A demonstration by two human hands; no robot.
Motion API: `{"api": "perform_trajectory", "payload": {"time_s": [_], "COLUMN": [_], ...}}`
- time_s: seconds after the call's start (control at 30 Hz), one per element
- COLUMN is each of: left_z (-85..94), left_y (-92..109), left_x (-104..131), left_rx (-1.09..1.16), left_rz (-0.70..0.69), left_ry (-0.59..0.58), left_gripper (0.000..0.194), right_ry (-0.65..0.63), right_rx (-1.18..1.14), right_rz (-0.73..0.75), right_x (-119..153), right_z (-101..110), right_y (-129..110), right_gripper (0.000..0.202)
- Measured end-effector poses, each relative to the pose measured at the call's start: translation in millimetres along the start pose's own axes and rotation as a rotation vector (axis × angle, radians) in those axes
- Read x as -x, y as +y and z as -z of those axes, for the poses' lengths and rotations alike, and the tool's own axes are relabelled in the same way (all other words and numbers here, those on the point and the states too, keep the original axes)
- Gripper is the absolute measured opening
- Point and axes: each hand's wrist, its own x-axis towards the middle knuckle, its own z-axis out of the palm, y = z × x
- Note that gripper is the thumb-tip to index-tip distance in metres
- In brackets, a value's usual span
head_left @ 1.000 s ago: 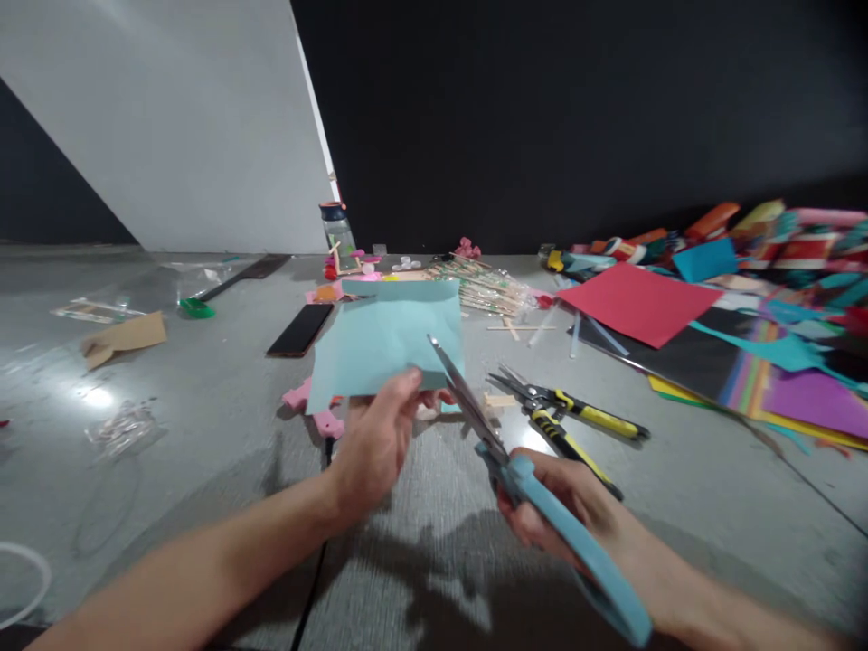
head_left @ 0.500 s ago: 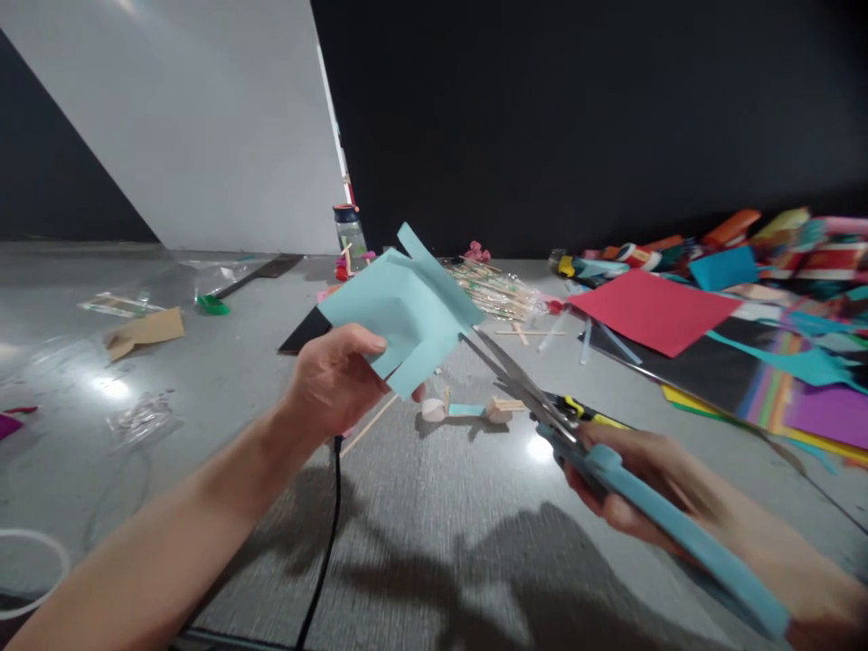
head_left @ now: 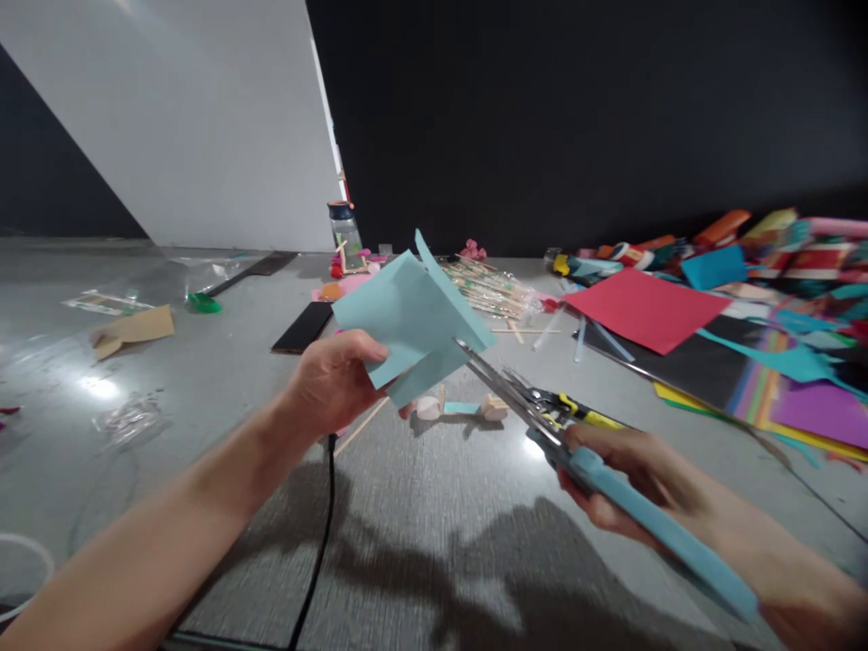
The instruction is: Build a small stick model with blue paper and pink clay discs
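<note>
My left hand [head_left: 339, 380] pinches a light blue sheet of paper [head_left: 400, 312] by its lower left edge, thumb on top. The sheet has slits, with a strip standing up along its right side and a flap hanging at the bottom. In my right hand [head_left: 630, 479] are scissors [head_left: 522, 393] with light blue handles. Their blade tips overlap the paper's lower right part, and the blades look nearly closed. Below the paper, a small wooden-stick piece [head_left: 465, 409] with round ends and a blue strip lies on the table.
Yellow-and-black pliers [head_left: 589, 414] lie behind the scissors. A black phone [head_left: 303, 327] and a bottle [head_left: 344, 231] stand beyond my left hand. Red paper [head_left: 647, 307] and coloured sheets [head_left: 814, 407] are at right. A black cable [head_left: 329, 524] runs toward me.
The scissors have moved from beside the paper's right corner to overlapping its lower right part, with their blades closer together. The paper has tilted slightly, its upright strip standing steeper.
</note>
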Motion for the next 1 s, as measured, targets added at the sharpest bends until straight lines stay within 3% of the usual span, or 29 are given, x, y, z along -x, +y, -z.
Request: {"api": "perform_trajectory", "payload": {"time_s": [0.1,0.33,0.5,0.67,0.87,1.0], "left_z": [2.4,2.3,10.0,12.9,6.7,8.2], "left_y": [-0.6,-2.3,-9.5,-21.3,-22.9,-21.2], "left_x": [-1.3,0.1,-2.5,2.6,14.7,14.6], "left_rx": [-0.056,-0.051,-0.033,-0.082,-0.218,-0.226], "left_rz": [0.193,0.222,0.211,0.091,0.089,0.116], "left_ry": [-0.304,-0.505,-0.539,-0.646,-0.476,-0.497], "left_gripper": [0.016,0.017,0.019,0.047,0.021,0.020], "right_ry": [-0.069,-0.137,-0.154,-0.143,-0.129,-0.136], "right_rx": [0.041,0.050,-0.011,-0.060,-0.054,-0.031], "right_rz": [-0.027,-0.030,-0.045,-0.062,-0.048,-0.048], "right_x": [-2.3,-8.4,-10.2,-9.3,-3.7,-3.8], "right_z": [-1.4,-3.1,-3.2,-5.1,-6.5,-6.6], "right_y": [-3.9,-5.1,-0.4,-3.1,-2.0,-3.2], "right_gripper": [0.039,0.044,0.051,0.051,0.042,0.041]}}
